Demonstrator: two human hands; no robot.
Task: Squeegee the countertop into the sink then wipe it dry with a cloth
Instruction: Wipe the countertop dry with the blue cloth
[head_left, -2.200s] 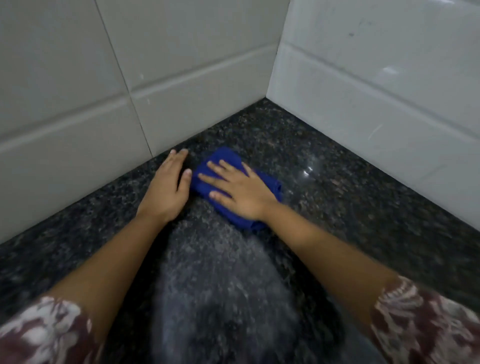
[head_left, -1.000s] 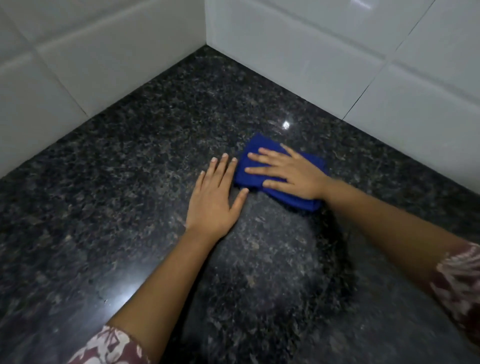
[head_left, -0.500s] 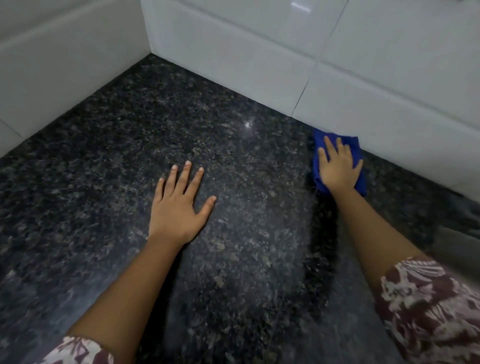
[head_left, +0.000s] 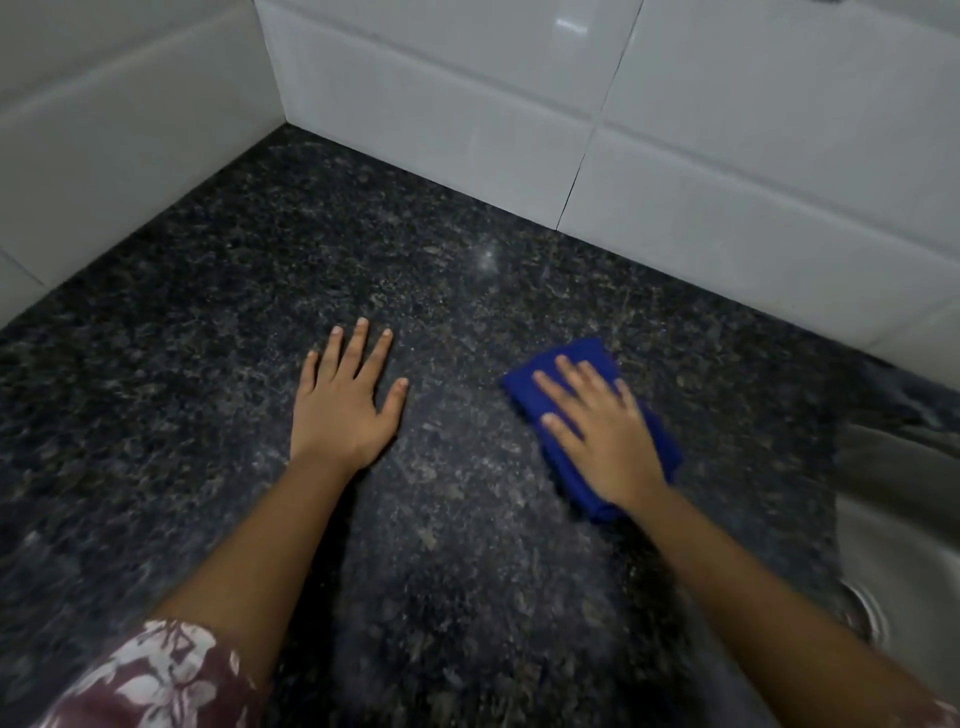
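The left hand (head_left: 345, 402) lies palm-down, fingers straight and spread, on the dark granite countertop (head_left: 208, 364). The right hand (head_left: 597, 431), fingers extended flat, presses the folded blue cloth (head_left: 576, 358) onto the countertop, near the sink (head_left: 904, 525) at right.

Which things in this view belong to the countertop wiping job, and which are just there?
In the job: blue cloth, pressed flat under the right hand; left hand, resting on the countertop; sink at the right edge.
Just there: white wall tiles; floral sleeve. No squeegee is in view.
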